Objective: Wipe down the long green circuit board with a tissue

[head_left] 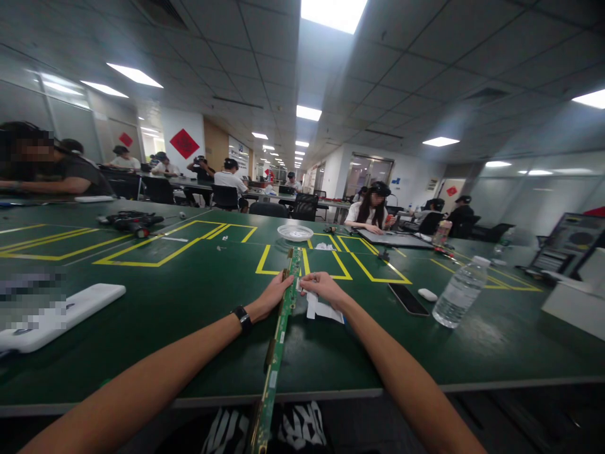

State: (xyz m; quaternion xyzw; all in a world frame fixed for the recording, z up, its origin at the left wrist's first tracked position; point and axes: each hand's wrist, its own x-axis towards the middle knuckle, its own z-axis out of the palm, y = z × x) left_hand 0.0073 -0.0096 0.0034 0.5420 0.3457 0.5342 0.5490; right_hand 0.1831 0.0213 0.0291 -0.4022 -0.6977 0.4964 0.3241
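A long, narrow green circuit board (pixel 280 337) runs from near my lap out over the table. My left hand (pixel 274 293), with a dark watch at its wrist, is closed around the board's left edge near the far end. On the other side, my right hand (pixel 324 287) pinches at the board's right edge. A small white piece shows at its fingertips, too small to name. Under and beside the right hand lies white paper (pixel 326 309). Beyond the board's far end stands a clear round dish (pixel 295 233).
The green table (pixel 198 359) carries yellow tape outlines. At right are a water bottle (pixel 460 293), a dark phone (pixel 408 299) and a white earbud case (pixel 427 294). A white device (pixel 80 312) lies at left, black tools (pixel 132 221) farther back. A person (pixel 373 208) sits opposite.
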